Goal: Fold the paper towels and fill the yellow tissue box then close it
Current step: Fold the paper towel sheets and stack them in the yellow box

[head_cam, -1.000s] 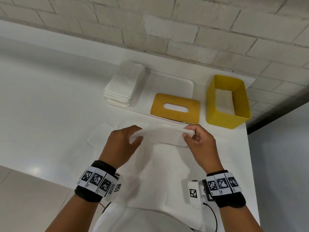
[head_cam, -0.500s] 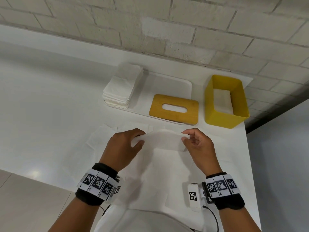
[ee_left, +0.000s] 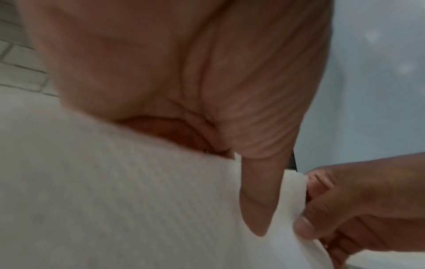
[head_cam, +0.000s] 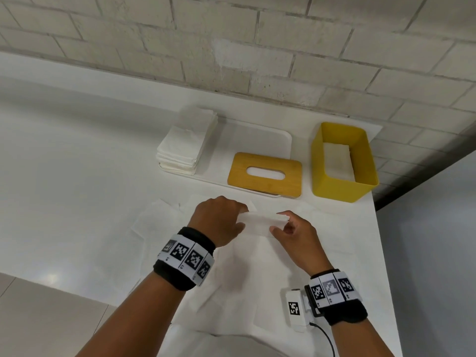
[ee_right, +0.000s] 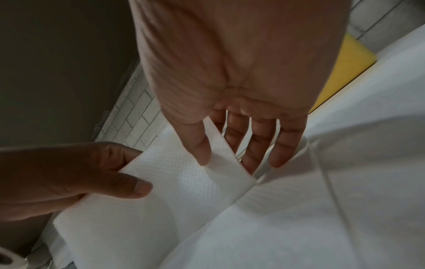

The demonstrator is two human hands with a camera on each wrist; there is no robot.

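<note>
Both hands, the left hand (head_cam: 219,221) and right hand (head_cam: 293,231), pinch opposite ends of one paper towel (head_cam: 260,220) just nearer than the yellow tissue box (head_cam: 342,181); light and limp, it probably handles best by its corners.
</note>
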